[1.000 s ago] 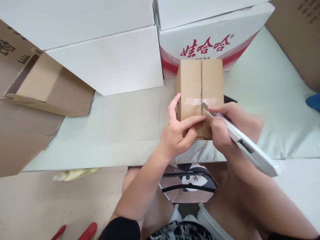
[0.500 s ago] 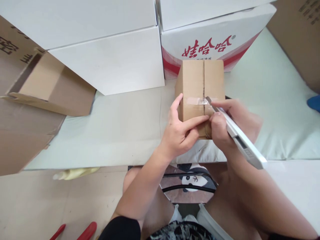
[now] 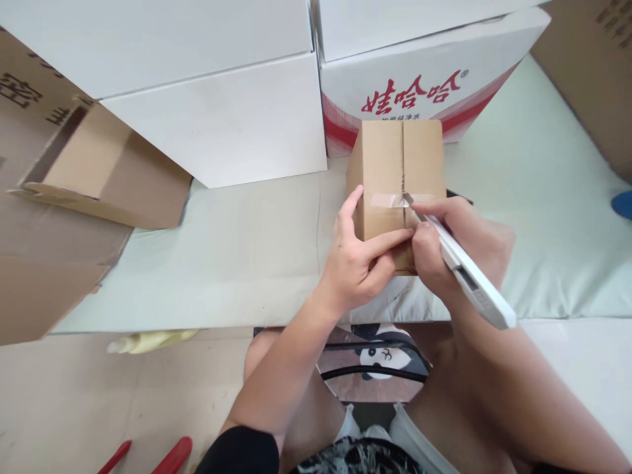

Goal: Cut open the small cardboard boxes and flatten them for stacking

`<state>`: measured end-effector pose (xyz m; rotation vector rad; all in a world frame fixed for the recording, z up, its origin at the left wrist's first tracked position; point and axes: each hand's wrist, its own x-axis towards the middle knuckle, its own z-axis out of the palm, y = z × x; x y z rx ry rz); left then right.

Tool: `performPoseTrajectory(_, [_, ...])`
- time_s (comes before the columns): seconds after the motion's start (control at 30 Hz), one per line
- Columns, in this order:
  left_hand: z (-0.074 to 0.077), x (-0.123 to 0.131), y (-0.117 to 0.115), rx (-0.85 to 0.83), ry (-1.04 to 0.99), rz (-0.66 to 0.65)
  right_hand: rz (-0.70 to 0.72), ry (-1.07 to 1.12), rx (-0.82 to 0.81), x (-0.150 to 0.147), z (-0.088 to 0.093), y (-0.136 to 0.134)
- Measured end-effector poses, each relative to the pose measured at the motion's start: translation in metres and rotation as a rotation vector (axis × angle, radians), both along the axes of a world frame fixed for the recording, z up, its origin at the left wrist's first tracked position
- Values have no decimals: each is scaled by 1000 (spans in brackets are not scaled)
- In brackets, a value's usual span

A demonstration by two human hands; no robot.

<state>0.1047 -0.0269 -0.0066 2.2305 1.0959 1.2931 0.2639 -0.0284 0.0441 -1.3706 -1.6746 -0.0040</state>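
Observation:
A small brown cardboard box (image 3: 382, 155) sits on the pale green covered surface, a strip of clear tape (image 3: 385, 200) lying across its centre seam. My left hand (image 3: 358, 257) grips the box's near left part, one finger along its left edge and another reaching across the top toward the seam. In my right hand (image 3: 439, 253) is a white-handled utility knife (image 3: 471, 283), closed in the fingers. The knife's blade tip touches the tape at the seam. The box's near right corner is hidden behind my right hand.
Behind the box stand white cartons (image 3: 217, 125), one with red lettering (image 3: 415, 95). Open brown cardboard (image 3: 113, 164) is at left, another brown carton (image 3: 587, 79) at far right. A blue object (image 3: 622, 204) shows at the right edge. Red handles (image 3: 172, 455) lie below left.
The knife and my right hand have shifted slightly left and up, drawing the blade a little along the seam by the tape. My left hand stays in place on the box.

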Motion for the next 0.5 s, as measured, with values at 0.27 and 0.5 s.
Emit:
performPoseTrajectory(0.27, [-4,-14,0,-92,11,55,107,-60,15,-10,5,-3])
performPoseTrajectory(0.5, [-5,-17,6,-76,4,61,116,234,-84,4,-2,-7])
